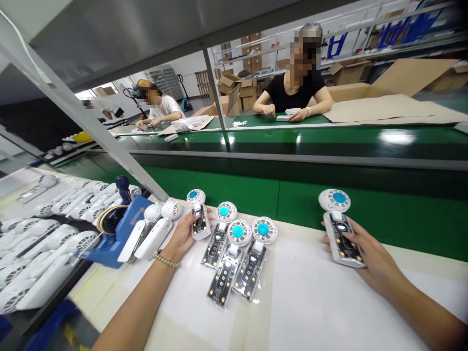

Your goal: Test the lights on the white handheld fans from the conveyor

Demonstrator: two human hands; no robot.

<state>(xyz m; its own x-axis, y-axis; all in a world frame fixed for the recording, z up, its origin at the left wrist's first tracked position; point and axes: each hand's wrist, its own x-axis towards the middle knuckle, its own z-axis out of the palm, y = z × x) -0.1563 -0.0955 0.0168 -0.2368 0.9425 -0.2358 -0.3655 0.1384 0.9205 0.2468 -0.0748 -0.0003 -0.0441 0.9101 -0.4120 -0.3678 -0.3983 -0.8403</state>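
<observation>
My left hand point(186, 233) grips a small handheld fan point(199, 222) by its body, with a round white head, a blue-green centre and a clear front over a dark circuit board. A similar handheld fan point(341, 239) is held in my right hand point(367, 246), thumb on its front, at the right over the table's far edge. Between my hands, several more such fans point(237, 231) lie close together on the white table point(303, 292), board side up. Left of my left hand, two white fans point(155, 236) rest beside a blue tape dispenser point(131, 222).
Rows of white fans point(54, 243) fill the left side. Beyond the table runs a green conveyor belt point(303, 197). A slanted metal post point(106, 131) rises at the left, under an overhead shelf point(146, 39). Across the belt sit co-workers, one in a black shirt point(292, 92), near cardboard point(387, 109).
</observation>
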